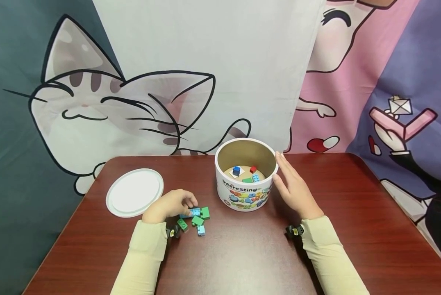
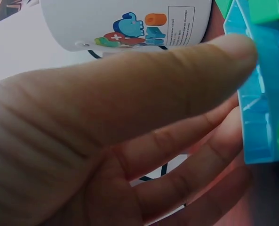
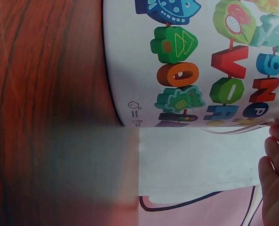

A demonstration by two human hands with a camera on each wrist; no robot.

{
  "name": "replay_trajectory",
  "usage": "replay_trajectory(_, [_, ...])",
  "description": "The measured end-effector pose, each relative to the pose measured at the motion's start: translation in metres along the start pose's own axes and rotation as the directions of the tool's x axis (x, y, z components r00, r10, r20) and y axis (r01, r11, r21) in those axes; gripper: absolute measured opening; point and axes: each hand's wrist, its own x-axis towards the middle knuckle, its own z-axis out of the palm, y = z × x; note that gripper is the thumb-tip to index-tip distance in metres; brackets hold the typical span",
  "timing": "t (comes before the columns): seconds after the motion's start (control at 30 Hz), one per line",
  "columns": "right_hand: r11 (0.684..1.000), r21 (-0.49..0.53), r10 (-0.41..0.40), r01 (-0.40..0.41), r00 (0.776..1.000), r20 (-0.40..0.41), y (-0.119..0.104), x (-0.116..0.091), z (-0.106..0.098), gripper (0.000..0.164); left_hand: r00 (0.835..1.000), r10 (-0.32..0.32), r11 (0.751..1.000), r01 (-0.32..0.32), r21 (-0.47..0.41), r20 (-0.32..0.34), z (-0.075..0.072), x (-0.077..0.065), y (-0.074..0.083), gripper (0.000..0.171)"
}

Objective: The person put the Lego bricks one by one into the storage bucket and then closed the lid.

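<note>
Left of ctr in head view: white lid [image 1: 135,192], flat on table [image 1: 257,258]. L hand [image 1: 170,203] is just beside its right edge, so a wide sleeve swing could nudge it. L hand's thumb + fingers pinch the long blue brick [image 1: 195,212], lower ctr-left of frame; a loose pinch could prob. let it twist or drop. Left wrist view: green pcs right against it, can't tell if joined, so they may drag or pop off. Next right, green bricks [image 1: 197,221] & small light-blue brick [image 1: 201,230] sit close to the wrist strap [image 1: 173,232]; a brush could scatter them. Ctr: tub [image 1: 243,199], upright, few bricks inside. R hand [image 1: 295,187] at its right rim, fingers extended, not gripping: weak hold, so a bump might slide or tip it.
</note>
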Motion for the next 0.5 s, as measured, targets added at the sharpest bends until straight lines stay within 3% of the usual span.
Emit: replay_trajectory(0.5, [1.000,0.017,-0.005,0.005,1.000,-0.013,-0.0010,0.0009,0.0006,0.063,0.998,0.066,0.998,-0.066,0.015,0.001,0.0013,-0.0011,-0.0021,0.021])
